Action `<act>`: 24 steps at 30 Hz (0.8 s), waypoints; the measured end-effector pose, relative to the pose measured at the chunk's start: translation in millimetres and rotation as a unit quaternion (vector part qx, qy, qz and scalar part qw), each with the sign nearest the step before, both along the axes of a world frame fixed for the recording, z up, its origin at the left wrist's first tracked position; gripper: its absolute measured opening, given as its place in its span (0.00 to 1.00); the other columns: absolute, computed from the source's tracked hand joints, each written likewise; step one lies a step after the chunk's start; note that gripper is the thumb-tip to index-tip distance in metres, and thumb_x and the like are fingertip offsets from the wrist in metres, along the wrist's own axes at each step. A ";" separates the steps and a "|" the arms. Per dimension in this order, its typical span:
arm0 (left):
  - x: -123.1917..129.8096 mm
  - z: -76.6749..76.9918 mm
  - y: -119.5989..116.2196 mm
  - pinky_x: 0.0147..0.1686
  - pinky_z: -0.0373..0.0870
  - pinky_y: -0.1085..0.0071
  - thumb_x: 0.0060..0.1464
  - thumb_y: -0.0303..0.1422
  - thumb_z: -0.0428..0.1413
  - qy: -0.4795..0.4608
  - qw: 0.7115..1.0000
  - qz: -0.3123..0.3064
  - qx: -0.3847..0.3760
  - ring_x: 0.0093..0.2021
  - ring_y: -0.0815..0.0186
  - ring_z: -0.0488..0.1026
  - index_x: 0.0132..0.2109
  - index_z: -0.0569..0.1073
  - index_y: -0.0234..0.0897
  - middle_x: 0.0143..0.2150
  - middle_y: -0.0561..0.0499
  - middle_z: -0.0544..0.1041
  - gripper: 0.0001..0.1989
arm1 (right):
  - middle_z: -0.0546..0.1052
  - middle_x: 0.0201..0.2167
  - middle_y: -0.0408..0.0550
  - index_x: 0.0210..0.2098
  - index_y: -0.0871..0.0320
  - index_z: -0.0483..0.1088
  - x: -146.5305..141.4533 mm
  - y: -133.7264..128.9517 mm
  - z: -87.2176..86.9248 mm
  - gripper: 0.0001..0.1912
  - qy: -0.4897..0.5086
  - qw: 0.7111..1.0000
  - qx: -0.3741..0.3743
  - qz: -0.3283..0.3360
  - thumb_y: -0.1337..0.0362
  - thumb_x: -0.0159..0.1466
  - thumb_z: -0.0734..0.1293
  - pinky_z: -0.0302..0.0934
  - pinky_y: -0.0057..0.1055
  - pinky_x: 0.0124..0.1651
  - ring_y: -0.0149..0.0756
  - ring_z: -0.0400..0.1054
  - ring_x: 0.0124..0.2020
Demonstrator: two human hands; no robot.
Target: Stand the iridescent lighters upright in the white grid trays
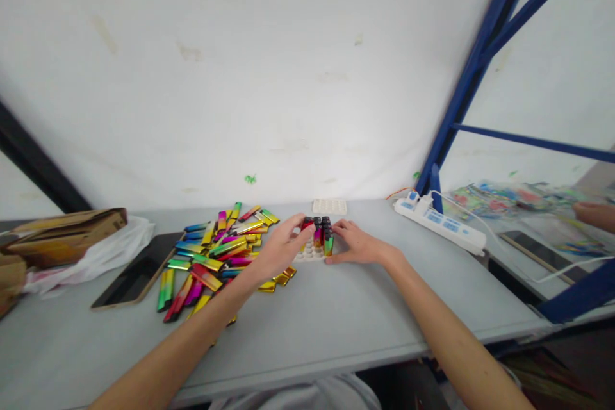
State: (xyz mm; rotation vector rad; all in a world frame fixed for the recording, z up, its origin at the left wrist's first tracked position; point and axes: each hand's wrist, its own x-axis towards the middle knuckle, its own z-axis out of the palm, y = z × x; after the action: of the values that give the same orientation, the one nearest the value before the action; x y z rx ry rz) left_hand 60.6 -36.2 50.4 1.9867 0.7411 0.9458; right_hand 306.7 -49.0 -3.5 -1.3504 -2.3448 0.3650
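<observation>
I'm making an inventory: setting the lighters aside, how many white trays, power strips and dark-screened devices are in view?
White trays: 2, the front tray and the rear tray
Power strip: 1
Dark-screened devices: 2, the left device and the right device
Total: 5

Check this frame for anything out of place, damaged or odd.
The pile of lighters is jumbled at all angles, unlike the upright ones in the nearer white tray. The wall has brownish smudges and a green mark, odd on white. Nothing looks clearly broken.
</observation>
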 end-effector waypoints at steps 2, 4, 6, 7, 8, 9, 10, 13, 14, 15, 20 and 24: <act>-2.6 -1.8 2.8 0.39 0.71 0.70 0.63 0.42 0.55 0.043 0.995 -0.013 0.084 0.41 0.63 0.73 0.42 0.76 0.37 0.41 0.47 0.75 0.13 | 0.71 0.53 0.57 0.58 0.59 0.69 -0.2 -0.3 0.5 0.38 0.000 1.000 0.001 0.002 0.44 0.57 0.75 0.60 0.47 0.59 0.51 0.64 0.53; -4.5 -4.6 5.0 0.40 0.71 0.70 0.62 0.41 0.56 0.079 0.986 -0.032 0.141 0.40 0.64 0.74 0.44 0.78 0.37 0.42 0.47 0.76 0.13 | 0.71 0.52 0.56 0.58 0.59 0.69 -0.6 -0.7 1.7 0.37 0.000 1.000 0.002 0.005 0.44 0.57 0.75 0.60 0.47 0.59 0.51 0.64 0.53; -4.6 -8.5 6.3 0.40 0.72 0.70 0.62 0.39 0.58 0.099 0.979 -0.044 0.171 0.37 0.65 0.75 0.45 0.79 0.38 0.41 0.48 0.78 0.11 | 0.72 0.51 0.56 0.57 0.59 0.69 -1.0 -1.4 3.4 0.36 -0.001 1.000 0.005 0.009 0.44 0.57 0.76 0.61 0.47 0.58 0.50 0.64 0.52; -4.0 -10.8 6.7 0.41 0.72 0.71 0.62 0.39 0.58 0.100 0.978 -0.046 0.179 0.37 0.66 0.76 0.45 0.79 0.38 0.41 0.48 0.78 0.11 | 0.72 0.50 0.56 0.56 0.60 0.70 -1.3 -1.9 4.4 0.36 -0.001 1.000 0.007 0.010 0.45 0.57 0.76 0.61 0.47 0.57 0.50 0.64 0.52; -3.1 -13.1 7.1 0.42 0.72 0.70 0.62 0.38 0.58 0.098 0.976 -0.047 0.188 0.37 0.65 0.76 0.45 0.79 0.38 0.41 0.48 0.79 0.10 | 0.72 0.50 0.56 0.56 0.60 0.70 -1.6 -2.4 5.4 0.36 -0.002 1.000 0.009 0.010 0.45 0.56 0.76 0.61 0.47 0.57 0.50 0.64 0.52; -2.1 -15.4 7.7 0.43 0.72 0.70 0.62 0.37 0.58 0.097 0.974 -0.045 0.199 0.38 0.65 0.77 0.45 0.78 0.38 0.41 0.48 0.80 0.09 | 0.72 0.49 0.56 0.56 0.60 0.70 -1.9 -3.0 6.3 0.36 -0.004 1.000 0.010 0.010 0.46 0.56 0.77 0.61 0.46 0.57 0.50 0.64 0.51; -1.1 -17.4 8.4 0.43 0.71 0.70 0.62 0.37 0.58 0.098 0.972 -0.042 0.209 0.39 0.64 0.77 0.45 0.78 0.38 0.41 0.48 0.80 0.09 | 0.72 0.49 0.55 0.56 0.60 0.70 -2.3 -3.6 7.2 0.35 -0.006 1.000 0.011 0.009 0.46 0.56 0.77 0.61 0.46 0.57 0.50 0.65 0.51; 1.3 -22.0 10.8 0.42 0.71 0.70 0.62 0.36 0.58 0.112 0.969 -0.034 0.217 0.38 0.64 0.78 0.44 0.79 0.37 0.40 0.48 0.81 0.08 | 0.72 0.48 0.55 0.56 0.59 0.70 -2.9 -4.8 8.5 0.35 -0.008 1.000 0.014 0.009 0.47 0.56 0.77 0.61 0.46 0.57 0.50 0.64 0.51; 1.9 -22.7 11.7 0.42 0.71 0.71 0.62 0.36 0.58 0.118 0.970 -0.035 0.208 0.38 0.64 0.78 0.44 0.79 0.37 0.40 0.47 0.81 0.08 | 0.72 0.48 0.54 0.56 0.59 0.70 -3.0 -4.9 8.5 0.35 -0.007 1.000 0.014 0.010 0.47 0.57 0.77 0.61 0.46 0.57 0.50 0.64 0.51; 2.6 -23.1 12.5 0.41 0.71 0.71 0.61 0.36 0.59 0.124 0.972 -0.036 0.196 0.38 0.63 0.78 0.44 0.79 0.36 0.40 0.47 0.81 0.09 | 0.72 0.48 0.54 0.56 0.59 0.70 -3.0 -4.9 8.3 0.35 -0.005 1.000 0.014 0.011 0.46 0.57 0.76 0.61 0.46 0.57 0.50 0.64 0.51; 7.5 -22.5 18.2 0.39 0.69 0.72 0.61 0.36 0.58 0.174 0.971 -0.034 0.162 0.36 0.62 0.78 0.42 0.78 0.37 0.37 0.48 0.82 0.08 | 0.72 0.48 0.55 0.56 0.60 0.70 -2.7 -4.3 7.3 0.35 -0.004 1.000 0.015 0.012 0.46 0.57 0.76 0.61 0.47 0.57 0.50 0.64 0.51; 9.6 -23.9 22.4 0.34 0.66 0.72 0.60 0.36 0.58 0.176 0.970 -0.037 0.161 0.31 0.62 0.75 0.45 0.76 0.41 0.31 0.51 0.79 0.08 | 0.72 0.49 0.56 0.55 0.61 0.70 -3.3 -4.2 8.1 0.35 -0.012 1.000 0.007 0.007 0.45 0.57 0.76 0.61 0.47 0.58 0.51 0.64 0.52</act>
State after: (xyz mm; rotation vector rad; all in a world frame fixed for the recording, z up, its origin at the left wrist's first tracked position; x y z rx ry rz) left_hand 70.1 -13.8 26.5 2.4917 0.7323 0.7094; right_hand 303.4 -53.2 4.7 -1.3388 -2.3734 0.3378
